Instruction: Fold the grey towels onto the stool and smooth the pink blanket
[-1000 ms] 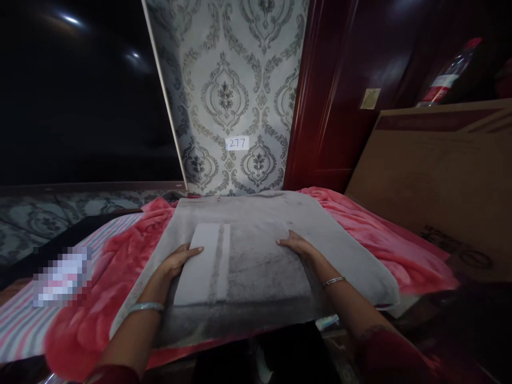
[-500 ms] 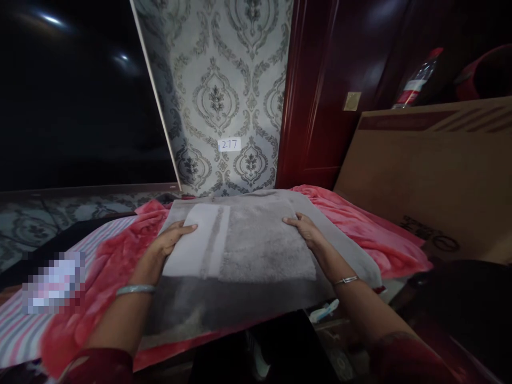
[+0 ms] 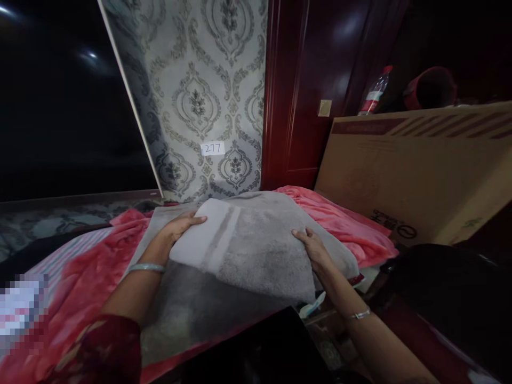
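Grey folded towel point(image 3: 256, 250) is pinched at both sides by left hand point(image 3: 180, 226) and right hand point(image 3: 314, 250); the loose layers may slide open over the bed point(image 3: 340, 218) edge.

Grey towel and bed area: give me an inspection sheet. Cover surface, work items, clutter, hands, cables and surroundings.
Surface: bed covered by a pink blanket; a striped sheet shows at the left.
Work items: folded grey towel with a pale banded end, lying on a larger grey cloth spread over the blanket.
Clutter: a small pale item below the bed edge, too dim to identify.
Hands: left hand grips the towel's pale end; right hand grips its right edge. Each wrist wears a bangle.
Cables: nothing seen.
Surroundings: patterned wallpaper with a label reading 277, dark red door, large cardboard box, plastic bottle behind it.
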`<action>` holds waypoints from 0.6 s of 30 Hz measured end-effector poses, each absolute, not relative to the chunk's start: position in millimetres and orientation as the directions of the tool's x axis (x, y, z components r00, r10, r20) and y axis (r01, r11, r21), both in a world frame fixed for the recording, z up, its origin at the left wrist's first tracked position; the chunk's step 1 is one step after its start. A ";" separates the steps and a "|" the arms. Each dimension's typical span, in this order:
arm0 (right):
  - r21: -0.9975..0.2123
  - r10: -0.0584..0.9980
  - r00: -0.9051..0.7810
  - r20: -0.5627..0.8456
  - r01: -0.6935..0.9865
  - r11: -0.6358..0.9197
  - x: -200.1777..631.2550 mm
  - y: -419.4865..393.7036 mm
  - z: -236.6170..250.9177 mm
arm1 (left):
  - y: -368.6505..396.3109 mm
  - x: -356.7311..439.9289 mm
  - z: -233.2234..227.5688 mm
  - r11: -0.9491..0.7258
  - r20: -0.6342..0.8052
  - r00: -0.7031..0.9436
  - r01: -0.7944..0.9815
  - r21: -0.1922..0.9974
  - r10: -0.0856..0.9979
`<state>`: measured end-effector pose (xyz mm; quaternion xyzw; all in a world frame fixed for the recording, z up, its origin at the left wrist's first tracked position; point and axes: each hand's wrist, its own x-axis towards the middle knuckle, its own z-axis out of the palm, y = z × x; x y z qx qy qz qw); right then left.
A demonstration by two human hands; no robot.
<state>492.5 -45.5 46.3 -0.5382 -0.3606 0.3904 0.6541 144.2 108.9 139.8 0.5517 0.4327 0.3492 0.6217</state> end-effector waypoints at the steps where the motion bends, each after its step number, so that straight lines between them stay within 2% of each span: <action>1: -0.980 0.891 0.453 0.029 -0.165 0.115 490.5 -47.7 40.4 | 113.3 144.9 139.6 0.144 -0.143 0.391 0.026 0.989 0.909; 3: -0.962 0.876 0.475 -0.088 -0.268 0.049 485.6 -51.7 23.3 | 119.1 143.8 126.7 0.168 -0.151 0.402 -0.008 0.986 0.903; 6: -0.937 0.860 0.450 -0.242 -0.339 -0.087 481.5 -55.7 -4.5 | 118.5 136.6 83.0 0.292 -0.254 0.393 -0.041 0.955 0.884; 9: -0.940 0.890 0.398 -0.224 -0.328 -0.090 483.7 -56.6 -20.3 | 108.1 123.6 43.9 0.400 -0.328 0.312 -0.202 0.894 0.891; 13: -0.955 0.920 0.351 -0.178 -0.288 -0.074 493.2 -56.8 -27.0 | 83.7 102.9 31.3 0.445 -0.308 0.343 -0.462 0.767 0.887; 16: -0.958 0.961 0.227 -0.161 -0.270 -0.096 513.4 -56.1 -32.3 | 59.4 94.8 26.1 0.405 -0.294 0.279 -0.595 0.695 0.914; 18: -0.976 0.958 0.222 -0.182 -0.160 -0.149 534.7 -50.9 -32.8 | 43.3 99.0 16.9 0.322 -0.294 0.160 -0.671 0.668 0.942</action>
